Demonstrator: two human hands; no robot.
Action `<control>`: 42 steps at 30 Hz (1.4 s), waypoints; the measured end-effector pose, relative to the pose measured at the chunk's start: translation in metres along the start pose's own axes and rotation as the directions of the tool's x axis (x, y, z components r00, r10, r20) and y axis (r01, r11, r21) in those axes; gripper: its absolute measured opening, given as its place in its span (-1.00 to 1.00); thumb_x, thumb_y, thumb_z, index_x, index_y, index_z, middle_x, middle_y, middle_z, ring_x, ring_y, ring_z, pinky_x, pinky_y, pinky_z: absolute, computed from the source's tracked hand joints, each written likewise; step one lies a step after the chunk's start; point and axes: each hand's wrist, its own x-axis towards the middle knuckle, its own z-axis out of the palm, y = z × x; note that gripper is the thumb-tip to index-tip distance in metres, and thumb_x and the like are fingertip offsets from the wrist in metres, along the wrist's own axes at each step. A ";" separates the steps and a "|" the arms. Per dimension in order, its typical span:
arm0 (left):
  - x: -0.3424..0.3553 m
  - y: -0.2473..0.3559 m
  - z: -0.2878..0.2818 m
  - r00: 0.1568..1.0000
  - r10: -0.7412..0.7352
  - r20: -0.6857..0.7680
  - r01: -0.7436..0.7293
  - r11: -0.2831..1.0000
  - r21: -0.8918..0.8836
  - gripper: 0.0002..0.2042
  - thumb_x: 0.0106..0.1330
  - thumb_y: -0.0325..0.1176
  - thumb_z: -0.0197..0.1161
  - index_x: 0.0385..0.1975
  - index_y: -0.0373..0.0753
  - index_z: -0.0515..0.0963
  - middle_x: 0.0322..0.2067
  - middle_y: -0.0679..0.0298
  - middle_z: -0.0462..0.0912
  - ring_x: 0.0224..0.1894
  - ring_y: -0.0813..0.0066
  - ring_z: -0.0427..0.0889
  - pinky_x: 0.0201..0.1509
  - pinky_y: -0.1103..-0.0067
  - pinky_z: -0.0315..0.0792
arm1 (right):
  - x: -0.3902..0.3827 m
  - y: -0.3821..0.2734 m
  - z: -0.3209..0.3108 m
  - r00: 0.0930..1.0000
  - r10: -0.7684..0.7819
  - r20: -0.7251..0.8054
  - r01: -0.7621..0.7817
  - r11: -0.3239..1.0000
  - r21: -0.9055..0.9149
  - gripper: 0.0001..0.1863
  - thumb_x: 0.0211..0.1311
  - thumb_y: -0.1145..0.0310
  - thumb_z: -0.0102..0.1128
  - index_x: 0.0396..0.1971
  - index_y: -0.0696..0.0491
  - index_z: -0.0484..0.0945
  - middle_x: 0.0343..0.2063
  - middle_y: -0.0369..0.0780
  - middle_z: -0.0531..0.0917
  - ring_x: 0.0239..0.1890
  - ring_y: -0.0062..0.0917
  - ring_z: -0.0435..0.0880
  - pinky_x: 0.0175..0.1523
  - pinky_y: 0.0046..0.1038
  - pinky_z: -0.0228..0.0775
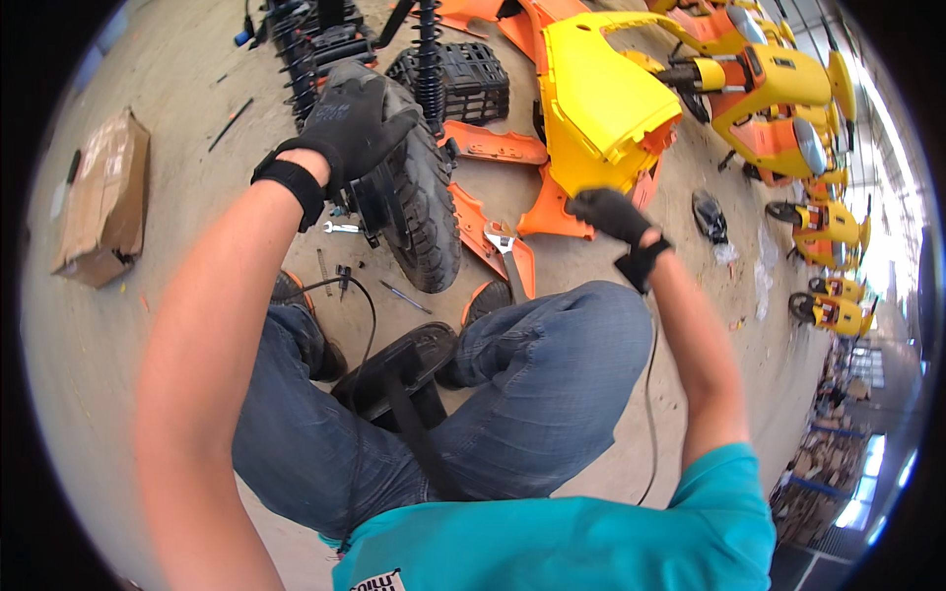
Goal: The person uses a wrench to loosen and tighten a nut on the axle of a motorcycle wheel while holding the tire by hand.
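My left hand [350, 123], in a black glove, grips the top of a black knobby tyre [429, 207], with its thumb out to the right. The wheel stands upright between two black coil springs, the right one being a shock absorber [428, 74]. Over to the right, my gloved right hand [611, 215] is lifted and slightly blurred, its fingers curled in. It appears just in front of a yellow body panel [601, 103] and an orange panel [554, 209]; touching or apart, I cannot tell. Whatever its fingers may hold is hidden.
An adjustable wrench [505, 251] lies on an orange strip near my foot. A small spanner [341, 229] and a thin screwdriver-like tool [404, 295] are on the floor. A cardboard box [106, 197] stands left; yellow scooters [778, 89] line the right. A cable crosses my legs.
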 end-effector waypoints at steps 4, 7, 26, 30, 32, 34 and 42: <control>0.010 0.013 0.023 0.987 0.047 -0.156 -0.051 0.998 -0.025 -0.31 0.36 0.20 0.05 0.19 -0.35 0.37 0.12 -0.22 0.45 0.21 -0.19 0.40 0.33 0.15 0.23 | 0.051 -0.060 -0.043 0.932 -0.329 -0.153 0.285 0.924 -0.255 -0.64 0.27 0.12 0.08 -0.46 0.14 0.61 -0.47 -0.01 0.66 -0.35 -0.11 0.66 -0.19 -0.18 0.48; 0.017 0.022 0.041 0.961 0.164 -0.222 -0.146 0.985 0.096 -0.41 0.39 0.00 0.10 0.25 -0.33 0.31 0.17 -0.23 0.39 0.25 -0.19 0.32 0.36 0.13 0.17 | 0.085 -0.078 -0.024 0.904 -0.412 -0.117 0.400 0.909 -0.116 -0.68 0.27 0.17 0.08 -0.44 0.14 0.62 -0.45 -0.02 0.67 -0.36 -0.14 0.66 -0.19 -0.21 0.47; 0.025 0.043 0.040 0.954 0.268 -0.134 -0.278 0.959 -0.060 -0.57 0.39 -0.26 -0.13 0.11 -0.34 0.52 0.23 -0.05 0.41 0.33 -0.07 0.27 0.45 0.18 0.02 | 0.187 -0.035 0.206 0.610 -0.368 -0.702 0.637 0.754 0.159 -0.84 0.23 0.37 0.12 -0.29 0.13 0.56 -0.39 -0.06 0.59 -0.28 -0.12 0.61 -0.20 -0.23 0.49; 0.024 0.047 0.036 0.967 0.236 -0.100 -0.244 0.967 -0.075 -0.55 0.41 -0.24 -0.16 0.12 -0.35 0.51 0.25 -0.03 0.39 0.36 -0.06 0.23 0.47 0.18 -0.01 | 0.174 -0.033 0.174 0.983 -0.145 -0.113 0.145 0.230 0.962 -0.81 0.28 0.31 0.06 -0.29 0.10 0.57 -0.38 -0.15 0.60 -0.32 -0.30 0.60 -0.17 -0.34 0.46; 0.025 0.048 0.034 0.970 0.232 -0.072 -0.236 0.970 -0.064 -0.54 0.42 -0.23 -0.18 0.13 -0.36 0.50 0.26 -0.03 0.38 0.38 -0.05 0.20 0.48 0.17 -0.03 | 0.189 -0.023 0.184 0.755 -0.343 -0.559 0.639 0.579 0.507 -0.76 0.40 0.28 -0.02 -0.32 0.11 0.57 -0.42 -0.21 0.60 -0.36 -0.50 0.56 -0.20 -0.40 0.42; 0.024 0.048 0.033 0.977 0.211 -0.042 -0.214 0.974 -0.073 -0.54 0.41 -0.24 -0.18 0.13 -0.36 0.50 0.26 -0.03 0.38 0.38 -0.04 0.20 0.48 0.17 -0.04 | 0.185 -0.027 0.175 0.845 -0.326 -0.423 0.534 0.490 0.689 -0.77 0.40 0.31 -0.04 -0.32 0.12 0.56 -0.42 -0.21 0.60 -0.39 -0.50 0.53 -0.21 -0.41 0.39; 0.027 0.050 0.035 0.980 0.197 -0.022 -0.198 0.978 -0.070 -0.52 0.44 -0.18 -0.23 0.11 -0.34 0.52 0.22 -0.05 0.41 0.37 0.00 0.22 0.49 0.14 -0.08 | 0.203 -0.034 0.205 0.724 -0.322 -0.610 0.660 0.580 0.477 -0.84 0.24 0.36 0.06 -0.32 0.14 0.51 -0.44 -0.11 0.50 -0.42 -0.17 0.44 -0.25 -0.31 0.37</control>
